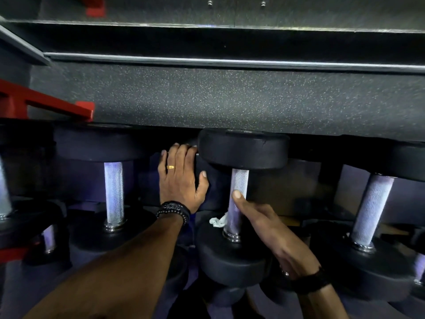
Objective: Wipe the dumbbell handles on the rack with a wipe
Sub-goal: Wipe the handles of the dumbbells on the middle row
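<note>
Black dumbbells with knurled silver handles lie side by side on a rack. My right hand (259, 224) is wrapped around the handle (238, 189) of the middle dumbbell, thumb on top. A crumpled white wipe (217, 221) sticks out from under that hand on the handle's left side. My left hand (180, 178) lies flat with straight fingers on the dark rack surface just left of this dumbbell's far head (243, 148). A second handle (114, 192) stands to the left and a third handle (372, 208) to the right.
Speckled dark rubber floor (230, 100) stretches beyond the rack. A red metal frame part (57, 105) juts in at the left. More dumbbells sit on a lower tier (49, 238), partly hidden. A grey ledge (230, 62) crosses the top.
</note>
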The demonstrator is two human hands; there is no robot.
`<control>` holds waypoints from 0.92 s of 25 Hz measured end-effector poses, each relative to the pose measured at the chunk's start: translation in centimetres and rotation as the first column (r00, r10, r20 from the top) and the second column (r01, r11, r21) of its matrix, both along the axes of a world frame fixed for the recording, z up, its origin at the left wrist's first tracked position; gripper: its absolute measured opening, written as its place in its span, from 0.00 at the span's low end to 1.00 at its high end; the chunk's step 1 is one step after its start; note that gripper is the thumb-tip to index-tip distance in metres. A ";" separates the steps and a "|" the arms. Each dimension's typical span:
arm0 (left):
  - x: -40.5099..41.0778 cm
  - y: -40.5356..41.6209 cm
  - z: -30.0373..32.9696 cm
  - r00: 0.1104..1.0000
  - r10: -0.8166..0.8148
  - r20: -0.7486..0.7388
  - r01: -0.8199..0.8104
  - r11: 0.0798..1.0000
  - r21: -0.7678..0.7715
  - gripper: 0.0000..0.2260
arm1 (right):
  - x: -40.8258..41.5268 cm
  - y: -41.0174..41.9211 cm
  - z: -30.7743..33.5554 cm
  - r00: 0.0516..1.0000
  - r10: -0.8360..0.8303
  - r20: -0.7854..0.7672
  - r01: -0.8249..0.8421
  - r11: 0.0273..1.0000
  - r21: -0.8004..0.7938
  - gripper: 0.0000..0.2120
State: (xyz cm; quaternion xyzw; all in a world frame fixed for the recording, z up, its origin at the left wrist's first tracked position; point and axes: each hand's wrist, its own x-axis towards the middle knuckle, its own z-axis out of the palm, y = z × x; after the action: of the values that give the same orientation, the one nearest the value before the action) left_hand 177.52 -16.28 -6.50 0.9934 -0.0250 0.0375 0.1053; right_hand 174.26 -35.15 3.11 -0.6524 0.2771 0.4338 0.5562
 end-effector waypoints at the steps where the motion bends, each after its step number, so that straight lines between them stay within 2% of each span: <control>1: 0.0 0.0 0.0 1.000 0.000 -0.003 0.000 1.000 -0.002 0.26 | 0.1 0.4 -0.1 0.998 0.062 0.004 -0.061 0.996 -0.072 0.42; 3: 0.0 -0.1 -0.1 1.000 0.001 -0.004 -0.001 1.000 0.001 0.26 | 0.2 0.9 -0.4 0.991 0.133 0.028 -0.128 0.983 -0.132 0.42; 7: -0.1 0.0 -0.1 1.000 -0.001 -0.005 0.001 1.000 0.005 0.26 | 0.6 1.0 -1.1 0.999 -0.023 -0.034 0.027 0.992 0.126 0.35; 8: -0.1 0.0 -0.1 1.000 -0.001 -0.005 0.001 1.000 0.004 0.26 | 0.6 1.0 -1.0 0.999 -0.021 -0.038 0.026 0.989 0.142 0.33; 9: -0.1 0.0 0.0 1.000 0.002 -0.007 -0.002 1.000 0.004 0.26 | 0.4 1.1 -1.3 1.000 0.020 -0.010 -0.019 0.996 0.084 0.33; 10: 0.0 0.0 0.0 1.000 0.005 -0.009 -0.005 1.000 0.004 0.26 | 0.0 1.3 -1.6 0.991 0.128 0.040 -0.126 0.990 -0.061 0.33; 11: 0.0 0.0 0.0 1.000 0.008 -0.008 -0.008 1.000 0.005 0.26 | -0.1 1.5 -1.5 0.965 0.252 0.070 -0.230 0.945 -0.231 0.33; 12: 0.0 0.0 0.0 1.000 0.007 -0.008 -0.007 1.000 0.007 0.26 | -0.2 1.6 -1.5 0.949 0.301 0.092 -0.257 0.909 -0.327 0.35; 13: 0.0 0.0 0.0 1.000 0.005 -0.008 -0.005 1.000 0.007 0.26 | -0.1 1.4 -1.4 0.952 0.276 0.131 -0.226 0.924 -0.308 0.35; 14: 0.0 0.0 0.0 1.000 0.003 -0.006 -0.003 1.000 0.006 0.26 | -0.1 1.1 -1.4 0.973 0.179 0.146 -0.155 0.975 -0.159 0.33; 15: 0.0 0.0 0.0 1.000 0.003 -0.003 -0.003 1.000 0.004 0.26 | 0.2 0.9 -1.2 0.994 0.066 0.090 -0.072 0.996 0.056 0.31; 16: 0.0 0.0 0.0 1.000 0.002 -0.001 -0.002 1.000 0.004 0.26 | 0.6 0.8 -0.9 1.000 -0.006 -0.012 0.008 0.977 0.214 0.29; 17: 0.0 0.0 0.0 1.000 0.001 0.001 -0.001 1.000 0.004 0.26 | 0.8 0.8 -1.0 0.997 -0.033 -0.069 0.050 0.962 0.267 0.26; 18: 0.0 0.0 0.0 1.000 0.001 0.003 -0.001 1.000 0.006 0.26 | 0.8 1.0 -1.1 0.999 -0.018 -0.050 0.029 0.976 0.216 0.25; 19: 0.0 0.0 0.0 1.000 0.003 0.002 -0.003 1.000 0.008 0.26 | 0.4 1.3 -1.6 0.999 0.050 0.015 -0.051 0.996 0.074 0.24; 21: 0.0 -0.1 -0.1 1.000 0.005 -0.005 -0.004 1.000 0.008 0.26 | -0.8 2.2 -2.1 0.963 0.247 0.103 -0.204 0.927 -0.313 0.26; 22: 0.0 0.0 -0.1 1.000 0.005 -0.004 -0.005 1.000 0.007 0.26 | -1.2 2.6 -2.0 0.957 0.252 0.140 -0.180 0.902 -0.392 0.27; 23: 0.0 0.0 0.0 1.000 0.005 -0.001 -0.005 1.000 0.009 0.26 | -1.2 2.5 -1.9 0.967 0.187 0.171 -0.119 0.930 -0.347 0.27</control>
State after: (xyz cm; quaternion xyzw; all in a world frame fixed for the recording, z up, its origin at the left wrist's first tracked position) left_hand 177.54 -16.31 -6.54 0.9940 -0.0225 0.0369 0.1009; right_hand 173.02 -32.60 1.21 -0.7972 0.2370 0.3547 0.4271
